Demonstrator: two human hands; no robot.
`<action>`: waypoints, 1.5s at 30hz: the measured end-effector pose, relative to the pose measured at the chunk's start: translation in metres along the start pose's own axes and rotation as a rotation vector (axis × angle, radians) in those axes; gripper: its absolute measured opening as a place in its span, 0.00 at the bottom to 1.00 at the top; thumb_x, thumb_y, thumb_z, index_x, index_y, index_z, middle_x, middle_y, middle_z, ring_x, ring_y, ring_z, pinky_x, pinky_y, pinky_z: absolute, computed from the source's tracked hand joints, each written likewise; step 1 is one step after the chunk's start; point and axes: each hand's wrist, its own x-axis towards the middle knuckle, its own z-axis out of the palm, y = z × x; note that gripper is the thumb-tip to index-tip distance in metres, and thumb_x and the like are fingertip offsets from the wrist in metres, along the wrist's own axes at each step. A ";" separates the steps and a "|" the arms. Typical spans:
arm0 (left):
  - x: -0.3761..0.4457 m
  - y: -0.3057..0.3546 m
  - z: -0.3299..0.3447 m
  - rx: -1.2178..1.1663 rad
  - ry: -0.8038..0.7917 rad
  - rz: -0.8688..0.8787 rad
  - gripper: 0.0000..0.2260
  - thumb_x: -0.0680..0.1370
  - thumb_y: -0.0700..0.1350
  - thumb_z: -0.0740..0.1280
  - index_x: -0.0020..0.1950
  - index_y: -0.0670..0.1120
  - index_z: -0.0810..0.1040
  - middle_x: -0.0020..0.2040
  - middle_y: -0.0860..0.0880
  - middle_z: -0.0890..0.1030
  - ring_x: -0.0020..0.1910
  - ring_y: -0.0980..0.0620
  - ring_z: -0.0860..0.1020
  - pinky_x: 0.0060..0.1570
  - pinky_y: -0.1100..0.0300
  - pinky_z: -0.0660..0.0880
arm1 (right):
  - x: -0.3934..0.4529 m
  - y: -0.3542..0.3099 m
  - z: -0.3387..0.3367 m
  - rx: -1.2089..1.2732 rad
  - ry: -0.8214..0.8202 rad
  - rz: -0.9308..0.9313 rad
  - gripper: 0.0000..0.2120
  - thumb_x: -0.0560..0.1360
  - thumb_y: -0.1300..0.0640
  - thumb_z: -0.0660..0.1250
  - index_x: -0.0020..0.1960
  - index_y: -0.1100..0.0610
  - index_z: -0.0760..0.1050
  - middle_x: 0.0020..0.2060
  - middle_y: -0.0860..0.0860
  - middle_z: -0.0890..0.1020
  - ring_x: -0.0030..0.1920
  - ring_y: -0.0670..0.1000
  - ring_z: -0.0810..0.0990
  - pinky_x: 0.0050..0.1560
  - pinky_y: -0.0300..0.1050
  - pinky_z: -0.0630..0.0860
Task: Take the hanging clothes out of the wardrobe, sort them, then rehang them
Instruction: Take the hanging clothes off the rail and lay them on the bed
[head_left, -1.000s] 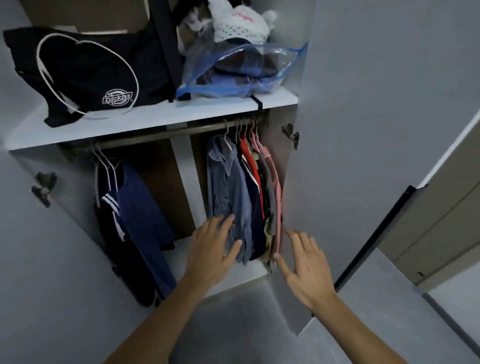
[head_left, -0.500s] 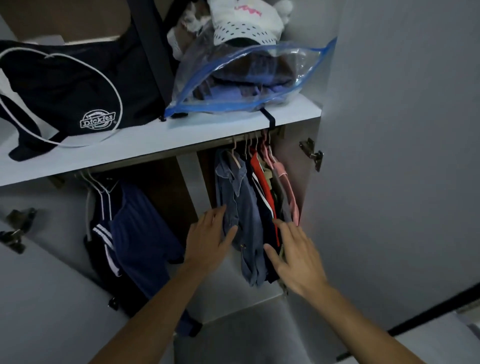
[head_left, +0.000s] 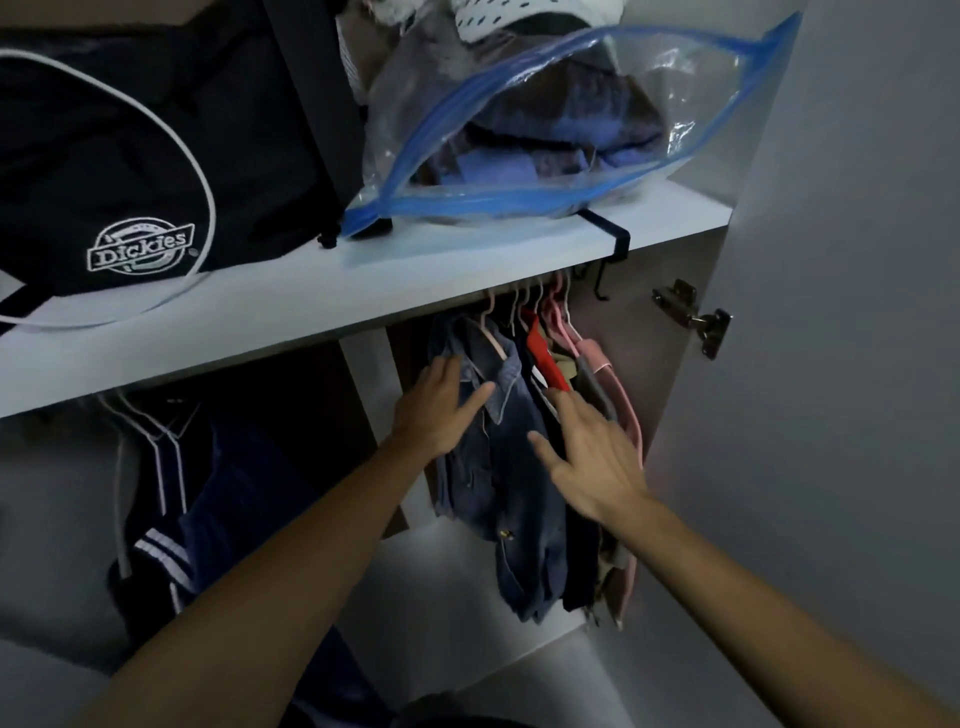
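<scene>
Several garments hang close together under the white shelf (head_left: 363, 301): a blue denim shirt (head_left: 498, 467) in front, then a red top (head_left: 545, 358) and a pink garment (head_left: 602, 364) on pale hangers. My left hand (head_left: 441, 410) lies with straight fingers on the denim shirt's shoulder and collar. My right hand (head_left: 597, 457) reaches with spread fingers against the garments just behind the denim shirt. Neither hand grips anything. The hanging rail is hidden behind the shelf edge. A dark navy striped garment (head_left: 171, 519) hangs at the left.
On the shelf stand a black Dickies bag (head_left: 130, 171) and a clear blue-edged storage bag (head_left: 545, 124) full of clothes. The open grey wardrobe door (head_left: 841, 364) with its hinge (head_left: 696, 322) stands at the right. A black hook (head_left: 608, 249) clips over the shelf edge.
Both hands have risen from the garments' lower parts up to the collars and shoulders. The camera has moved closer to the wardrobe.
</scene>
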 end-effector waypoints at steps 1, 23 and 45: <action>0.013 -0.004 0.004 -0.010 0.005 -0.003 0.35 0.82 0.69 0.55 0.81 0.46 0.62 0.75 0.45 0.69 0.73 0.42 0.69 0.63 0.47 0.74 | 0.011 -0.002 0.008 -0.011 0.003 0.007 0.25 0.83 0.43 0.61 0.76 0.53 0.64 0.69 0.55 0.76 0.61 0.61 0.80 0.57 0.55 0.76; 0.109 -0.027 0.041 -0.189 0.181 0.076 0.38 0.74 0.76 0.54 0.71 0.49 0.71 0.72 0.43 0.70 0.71 0.39 0.70 0.63 0.45 0.74 | 0.100 0.014 0.089 -0.209 0.171 0.119 0.04 0.82 0.58 0.63 0.52 0.59 0.73 0.43 0.58 0.83 0.45 0.64 0.82 0.46 0.53 0.66; 0.069 -0.086 0.018 -0.268 0.133 -0.055 0.37 0.73 0.81 0.50 0.57 0.51 0.77 0.56 0.41 0.84 0.56 0.38 0.82 0.57 0.45 0.78 | 0.100 0.051 0.058 -0.150 0.259 0.216 0.15 0.87 0.46 0.55 0.66 0.53 0.73 0.57 0.59 0.82 0.50 0.68 0.82 0.40 0.54 0.70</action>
